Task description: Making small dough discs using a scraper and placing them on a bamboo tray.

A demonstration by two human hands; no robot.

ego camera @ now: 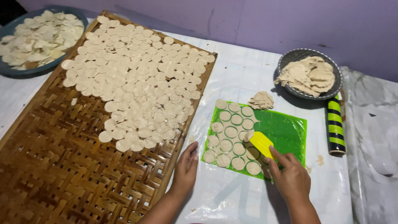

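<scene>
White-covered table point(248, 74) under woven bamboo tray point(62, 166), green sheet point(286, 128) (dough-dotted), two bowls, striped roller point(336, 126).

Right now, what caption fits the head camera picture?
Right hand slides a yellow scraper under dough rounds on a green sheet.

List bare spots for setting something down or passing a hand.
Free: near end of the woven tray, below the dough discs; right part of the green sheet; white cover between tray and metal bowl. Crowded: tray's far half and the sheet's left, where the right hand holds the yellow scraper.
</scene>
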